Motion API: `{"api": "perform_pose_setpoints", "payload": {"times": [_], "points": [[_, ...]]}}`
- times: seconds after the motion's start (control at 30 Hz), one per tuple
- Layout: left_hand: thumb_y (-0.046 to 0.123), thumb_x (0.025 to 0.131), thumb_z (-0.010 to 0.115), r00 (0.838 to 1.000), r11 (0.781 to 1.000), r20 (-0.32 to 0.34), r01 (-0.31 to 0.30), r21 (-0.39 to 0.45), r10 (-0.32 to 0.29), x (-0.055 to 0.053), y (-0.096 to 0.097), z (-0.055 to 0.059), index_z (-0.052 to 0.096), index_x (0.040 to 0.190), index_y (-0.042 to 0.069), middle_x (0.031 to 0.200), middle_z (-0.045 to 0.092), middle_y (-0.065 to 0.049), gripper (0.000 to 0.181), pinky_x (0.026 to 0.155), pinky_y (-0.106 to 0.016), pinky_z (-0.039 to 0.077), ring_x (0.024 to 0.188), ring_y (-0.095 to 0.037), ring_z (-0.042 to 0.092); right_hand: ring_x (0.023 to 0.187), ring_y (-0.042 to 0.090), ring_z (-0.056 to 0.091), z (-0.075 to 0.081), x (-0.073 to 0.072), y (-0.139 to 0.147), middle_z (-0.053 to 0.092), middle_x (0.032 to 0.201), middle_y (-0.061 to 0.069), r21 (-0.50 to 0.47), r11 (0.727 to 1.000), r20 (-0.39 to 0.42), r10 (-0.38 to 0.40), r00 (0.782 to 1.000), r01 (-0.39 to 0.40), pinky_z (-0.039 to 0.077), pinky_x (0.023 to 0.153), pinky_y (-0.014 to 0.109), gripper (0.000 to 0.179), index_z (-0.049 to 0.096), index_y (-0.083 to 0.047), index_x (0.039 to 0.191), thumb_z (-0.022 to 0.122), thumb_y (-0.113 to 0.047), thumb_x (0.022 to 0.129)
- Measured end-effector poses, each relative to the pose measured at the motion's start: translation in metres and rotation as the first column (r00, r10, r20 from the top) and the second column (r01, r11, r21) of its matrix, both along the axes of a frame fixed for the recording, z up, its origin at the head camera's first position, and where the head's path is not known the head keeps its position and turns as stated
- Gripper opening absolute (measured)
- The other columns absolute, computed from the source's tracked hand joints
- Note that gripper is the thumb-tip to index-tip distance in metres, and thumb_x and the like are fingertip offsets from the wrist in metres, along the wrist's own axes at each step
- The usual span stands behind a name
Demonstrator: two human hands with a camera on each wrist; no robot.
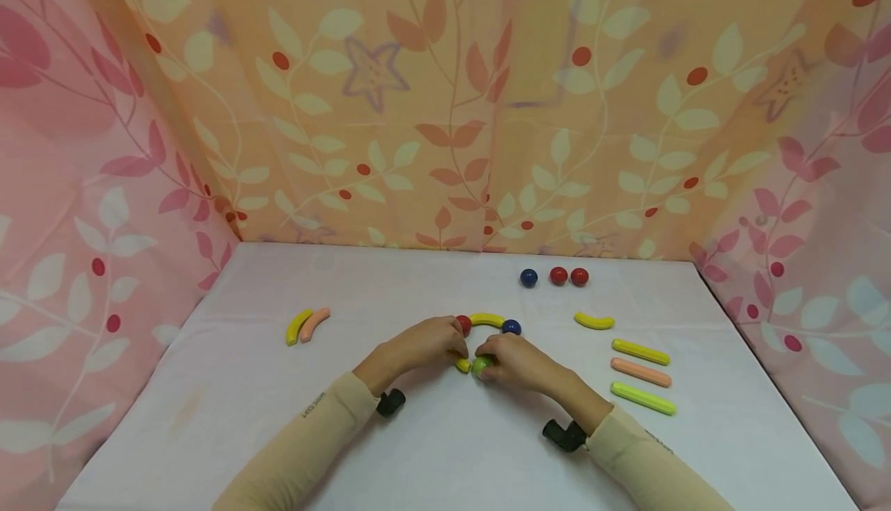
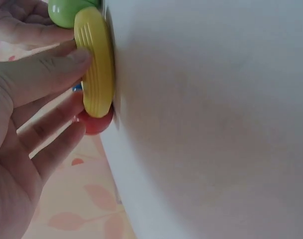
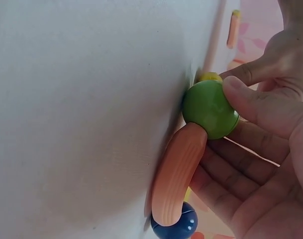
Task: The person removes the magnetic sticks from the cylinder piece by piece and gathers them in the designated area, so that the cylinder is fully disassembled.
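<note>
My left hand (image 1: 428, 343) pinches a curved yellow rod (image 2: 96, 64) with grooved sides between thumb and fingers. One end of that rod meets a green ball (image 3: 208, 109), which my right hand (image 1: 518, 362) holds between thumb and fingers. A curved orange rod (image 3: 178, 174) runs from the green ball to a blue ball (image 1: 511, 328); the right hand hides it in the head view. At the far side, a second curved yellow rod (image 1: 487, 319) spans from the blue ball to a red ball (image 1: 462, 325). Together these pieces form a ring on the white table.
Left on the table (image 1: 230, 418) lie a curved yellow rod (image 1: 298, 328) and a curved orange rod (image 1: 315, 325). At the back are a blue ball (image 1: 529, 278) and two red balls (image 1: 559, 276). To the right lie a curved yellow rod (image 1: 594, 321) and straight rods (image 1: 640, 372).
</note>
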State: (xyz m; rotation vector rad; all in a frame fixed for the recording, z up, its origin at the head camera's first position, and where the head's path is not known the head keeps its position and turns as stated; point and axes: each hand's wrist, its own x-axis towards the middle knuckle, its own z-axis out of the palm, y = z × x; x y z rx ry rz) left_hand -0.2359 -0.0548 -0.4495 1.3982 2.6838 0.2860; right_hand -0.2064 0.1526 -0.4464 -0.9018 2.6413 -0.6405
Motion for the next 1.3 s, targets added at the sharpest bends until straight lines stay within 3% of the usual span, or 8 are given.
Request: {"api": "perform_pose_setpoints", "payload": {"times": [0.2,0.3,0.4,0.57,0.8,1.07,1.2,1.3], "points": [[0.01,0.086,0.072,0.998,0.998,-0.016,-0.062,0.026,0.063,0.003,-0.001,-0.002,0.078,0.097,0.013,0.101,0.075,0.004,0.013,0.091,-0.028,0.05,0.1,-0.015,0.063,0.088,0.01,0.059,0.001,0.001,-0.001,0.07,0.104,0.004,-0.005,1.0,0.024,-0.013,1.0,0.013,0.054,0.081,0.029,0.03,0.07,-0.003,0.114,0.073,-0.016,0.087],[0.007,0.085,0.072,0.99,0.987,0.026,-0.141,0.079,0.139,0.005,-0.001,-0.003,0.077,0.098,0.01,0.101,0.075,0.001,0.015,0.09,-0.032,0.052,0.098,-0.018,0.065,0.089,0.011,0.06,0.001,0.001,-0.001,0.07,0.104,0.005,-0.011,1.0,0.018,-0.014,1.0,0.014,0.055,0.081,0.03,0.031,0.07,-0.003,0.113,0.074,-0.016,0.086],[0.007,0.085,0.07,0.971,0.963,0.078,-0.236,0.13,0.227,0.007,-0.001,-0.004,0.077,0.1,0.009,0.101,0.075,-0.001,0.017,0.088,-0.034,0.053,0.098,-0.018,0.066,0.088,0.01,0.06,0.001,0.002,-0.001,0.07,0.104,0.005,-0.006,1.0,0.005,-0.015,1.0,0.015,0.055,0.081,0.03,0.031,0.07,-0.003,0.113,0.075,-0.016,0.086],[0.01,0.086,0.068,0.909,0.892,0.183,-0.407,0.198,0.374,0.01,0.0,-0.004,0.075,0.104,0.008,0.104,0.072,-0.004,0.019,0.081,-0.032,0.054,0.092,-0.018,0.065,0.086,0.009,0.059,0.002,0.003,-0.002,0.07,0.102,0.003,-0.003,1.0,-0.008,-0.005,1.0,0.005,0.054,0.079,0.028,0.032,0.07,-0.004,0.113,0.075,-0.019,0.085],[0.01,0.085,0.071,0.836,0.805,0.272,-0.539,0.247,0.476,0.01,0.001,-0.003,0.072,0.104,0.007,0.099,0.071,-0.007,0.02,0.073,-0.03,0.053,0.083,-0.017,0.065,0.089,0.015,0.062,0.013,-0.007,0.005,0.071,0.101,0.003,-0.053,0.995,-0.02,-0.09,0.996,0.089,0.055,0.081,0.034,0.031,0.071,-0.004,0.112,0.072,-0.023,0.088],[0.019,0.085,0.074,0.678,0.669,0.477,-0.709,0.222,0.56,-0.001,0.006,-0.012,0.063,0.116,0.006,0.095,0.071,-0.006,0.036,0.078,-0.034,0.054,0.087,-0.019,0.064,0.109,0.029,0.061,0.015,-0.029,0.016,0.066,0.114,0.011,0.002,0.963,-0.098,-0.267,0.959,0.268,0.05,0.098,0.047,0.033,0.069,-0.004,0.117,0.073,-0.019,0.087],[0.021,0.086,0.074,0.636,0.645,0.52,-0.738,0.195,0.57,-0.006,0.009,-0.016,0.063,0.118,0.006,0.097,0.07,-0.007,0.037,0.08,-0.035,0.054,0.088,-0.02,0.062,0.108,0.029,0.062,0.008,-0.034,0.02,0.067,0.113,0.012,0.06,0.957,-0.095,-0.277,0.956,0.283,0.05,0.098,0.048,0.033,0.069,-0.003,0.117,0.073,-0.018,0.087],[0.021,0.086,0.073,0.628,0.643,0.52,-0.744,0.184,0.578,-0.008,0.01,-0.017,0.063,0.118,0.007,0.097,0.07,-0.007,0.036,0.078,-0.033,0.054,0.088,-0.019,0.062,0.104,0.029,0.063,0.005,-0.034,0.021,0.068,0.107,0.012,0.07,0.96,-0.108,-0.262,0.959,0.27,0.051,0.096,0.047,0.03,0.07,-0.002,0.113,0.073,-0.016,0.087]]}}
